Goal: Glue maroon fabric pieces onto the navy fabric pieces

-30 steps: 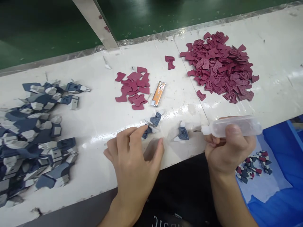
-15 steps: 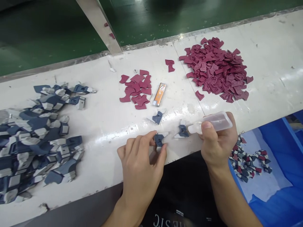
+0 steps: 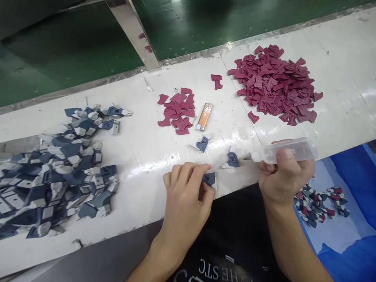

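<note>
Bottle [image 3: 299,149], gripped in your right hand [image 3: 283,174], has pulled back toward 3 o'clock; nozzle [image 3: 256,157] now clear of loose blue part [image 3: 233,159]. Your left hand [image 3: 190,186], fingers narrow, pinches second blue part [image 3: 209,179], 8 o'clock from bottle.

Factory workshop: heaps of blue-grey parts [image 3: 70,150] on a white bench [image 3: 143,145].

Wht bench [image 3: 141,196] w/ blue pcs [image 3: 72,150]

Smooth translucent plastic bottle [image 3: 303,149], matt blue-grey part [image 3: 210,178] and maroon pieces [image 3: 277,86], glossy tabletop [image 3: 141,156].
</note>
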A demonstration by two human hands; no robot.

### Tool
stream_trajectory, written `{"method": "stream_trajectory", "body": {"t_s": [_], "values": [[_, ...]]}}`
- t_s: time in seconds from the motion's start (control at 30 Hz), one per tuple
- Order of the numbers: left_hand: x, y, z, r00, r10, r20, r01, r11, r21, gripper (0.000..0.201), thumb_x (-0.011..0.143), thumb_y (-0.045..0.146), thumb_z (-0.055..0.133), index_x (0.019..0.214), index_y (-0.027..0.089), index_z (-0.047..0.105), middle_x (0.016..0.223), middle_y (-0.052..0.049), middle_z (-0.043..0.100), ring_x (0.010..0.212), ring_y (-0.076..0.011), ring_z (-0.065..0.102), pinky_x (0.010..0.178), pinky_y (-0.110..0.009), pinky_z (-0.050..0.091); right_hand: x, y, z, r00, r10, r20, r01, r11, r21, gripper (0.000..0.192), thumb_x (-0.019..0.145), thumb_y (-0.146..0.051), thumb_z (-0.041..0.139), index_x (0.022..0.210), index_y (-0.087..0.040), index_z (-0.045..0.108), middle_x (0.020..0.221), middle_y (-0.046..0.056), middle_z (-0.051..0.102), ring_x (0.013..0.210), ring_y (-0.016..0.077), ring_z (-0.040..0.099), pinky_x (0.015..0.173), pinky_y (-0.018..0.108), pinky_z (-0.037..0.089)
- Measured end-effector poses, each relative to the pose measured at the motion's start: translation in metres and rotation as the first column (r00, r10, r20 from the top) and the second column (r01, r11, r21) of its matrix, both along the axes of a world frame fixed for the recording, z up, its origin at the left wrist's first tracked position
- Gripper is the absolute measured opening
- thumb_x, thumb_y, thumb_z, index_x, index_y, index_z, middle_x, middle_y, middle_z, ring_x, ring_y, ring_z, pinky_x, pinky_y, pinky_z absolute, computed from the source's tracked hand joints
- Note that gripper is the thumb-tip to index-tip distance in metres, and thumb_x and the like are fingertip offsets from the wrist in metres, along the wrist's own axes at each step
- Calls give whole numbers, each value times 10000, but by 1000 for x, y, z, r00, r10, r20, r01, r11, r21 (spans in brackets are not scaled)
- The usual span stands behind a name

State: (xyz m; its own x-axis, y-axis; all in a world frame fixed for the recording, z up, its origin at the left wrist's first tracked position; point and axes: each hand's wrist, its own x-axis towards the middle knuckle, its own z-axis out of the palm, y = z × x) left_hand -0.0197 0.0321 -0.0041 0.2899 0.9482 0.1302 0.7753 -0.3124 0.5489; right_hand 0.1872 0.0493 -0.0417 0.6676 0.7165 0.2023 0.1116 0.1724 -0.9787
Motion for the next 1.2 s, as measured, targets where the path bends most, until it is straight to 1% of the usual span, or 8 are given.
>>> {"method": "stream_trajectory", "body": {"t_s": [0.1,0.17,0.27,0.4,0.63,0.73,0.87,1.2], "values": [[-5,1,1,997,-80,16,81,997,-7,438,999,-19,533,1284,297,633,1240,-12,734,1213,-227,588,1006,-414,413,-1,3,5,997,-4,-81,10,997,70,331,839,-407,803,730,-233,545,623,-77,449,419,77,343,383,243,265],[-6,-1,2,998,-47,37,46,998,43,432,1000,-24,511,1284,279,631,1288,-46,705,1261,-240,569,1029,-428,420,-3,2,10,996,-4,-92,10,998,69,282,831,-381,794,740,-228,574,605,-79,457,413,81,341,373,239,266],[-1,-6,1,996,86,28,-89,988,126,101,998,137,632,1036,223,595,1009,-50,632,1015,-241,542,903,-423,424,-9,-9,20,997,-14,-76,17,999,34,196,840,-353,767,797,-210,641,598,-71,496,409,97,366,354,248,288],[10,-10,-7,988,130,-81,-115,979,169,340,973,429,777,919,236,502,863,-5,586,879,-219,475,786,-395,356,-22,-28,26,998,17,-56,-19,999,-32,201,847,-372,772,841,-190,685,563,-75,502,409,115,430,372,258,343],[10,-14,-7,999,26,-45,-25,999,19,146,940,162,687,1009,230,578,975,-17,619,982,-233,480,837,-402,330,-29,-40,19,996,60,-70,-67,994,-91,261,893,-425,791,921,-191,681,620,-63,513,446,121,460,404,257,374],[10,-16,-5,1000,22,-22,-22,1000,10,239,885,212,758,1081,225,623,1025,-32,638,1035,-257,494,873,-421,339,-29,-42,11,995,87,40,-82,990,-115,294,928,-489,760,952,-213,661,684,-39,544,520,153,543,463,285,444],[13,-15,-9,999,41,22,-42,998,43,212,950,336,804,1068,232,663,1016,-29,689,1021,-250,511,872,-424,348,-32,-43,0,985,111,132,-97,989,-110,269,951,-487,750,994,-238,658,776,0,602,635,202,644,535,324,512],[15,-14,-16,993,74,91,-80,995,62,213,924,329,863,993,234,685,948,4,740,1010,-229,542,889,-424,361,-34,-41,0,957,109,268,-89,992,-86,238,968,-430,741,917,-215,652,807,1,631,665,188,650,593,339,550]]}}
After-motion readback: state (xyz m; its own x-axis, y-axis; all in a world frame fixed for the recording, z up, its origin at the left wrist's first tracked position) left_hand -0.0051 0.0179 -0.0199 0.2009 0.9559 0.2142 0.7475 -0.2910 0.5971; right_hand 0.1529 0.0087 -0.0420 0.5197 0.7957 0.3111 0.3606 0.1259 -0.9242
